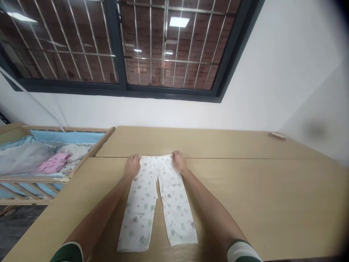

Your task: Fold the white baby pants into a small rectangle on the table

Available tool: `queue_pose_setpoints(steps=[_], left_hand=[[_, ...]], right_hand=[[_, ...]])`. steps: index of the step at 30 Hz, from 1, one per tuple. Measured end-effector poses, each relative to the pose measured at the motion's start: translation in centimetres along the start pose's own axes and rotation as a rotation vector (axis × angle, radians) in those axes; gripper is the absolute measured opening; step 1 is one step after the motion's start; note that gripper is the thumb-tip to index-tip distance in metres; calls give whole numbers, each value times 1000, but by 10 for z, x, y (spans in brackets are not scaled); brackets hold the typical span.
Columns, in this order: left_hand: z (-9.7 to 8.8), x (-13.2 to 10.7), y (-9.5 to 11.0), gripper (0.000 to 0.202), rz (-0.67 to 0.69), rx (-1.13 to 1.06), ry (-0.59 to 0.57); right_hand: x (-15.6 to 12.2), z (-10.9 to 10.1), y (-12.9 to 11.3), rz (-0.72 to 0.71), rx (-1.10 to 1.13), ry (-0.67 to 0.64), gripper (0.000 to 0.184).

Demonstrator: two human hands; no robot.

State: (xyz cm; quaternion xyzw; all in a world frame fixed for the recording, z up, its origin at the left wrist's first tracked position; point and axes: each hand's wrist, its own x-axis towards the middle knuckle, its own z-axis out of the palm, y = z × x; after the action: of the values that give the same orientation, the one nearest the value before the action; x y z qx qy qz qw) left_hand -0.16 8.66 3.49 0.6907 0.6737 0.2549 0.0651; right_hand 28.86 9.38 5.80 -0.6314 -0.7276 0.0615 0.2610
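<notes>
A small pair of white pants (144, 203) with a green and grey print lies spread flat, its waistband at the far side and both legs pointing toward me. My left hand (133, 166) grips the left corner of the waistband, fingers curled on the cloth. At the opposite corner, my right hand (178, 161) pinches the waistband's right end. The two legs lie slightly apart, with a narrow gap of table showing between them.
The wide wooden table (259, 203) has a seam running across it. A wooden crib (89, 156) with blue lining, bedding and a pink cloth (54, 162) stands at left. A small pale object (277, 135) lies at the far right, below a barred window (171, 47).
</notes>
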Motion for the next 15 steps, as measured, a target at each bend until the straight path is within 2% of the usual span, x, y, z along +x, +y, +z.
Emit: queue_pose_setpoints(steps=[4, 8, 12, 15], left_hand=[[12, 26, 5, 29, -10, 54, -12], [15, 34, 10, 26, -20, 81, -49], [2, 32, 22, 23, -23, 95, -75], [-15, 22, 43, 27, -2, 110, -98]], right_hand=[[17, 13, 13, 39, -21, -11, 19], [27, 23, 23, 96, -1, -24, 17], [35, 28, 32, 166, 48, -32, 14], [44, 28, 39, 200, 92, -39, 14]])
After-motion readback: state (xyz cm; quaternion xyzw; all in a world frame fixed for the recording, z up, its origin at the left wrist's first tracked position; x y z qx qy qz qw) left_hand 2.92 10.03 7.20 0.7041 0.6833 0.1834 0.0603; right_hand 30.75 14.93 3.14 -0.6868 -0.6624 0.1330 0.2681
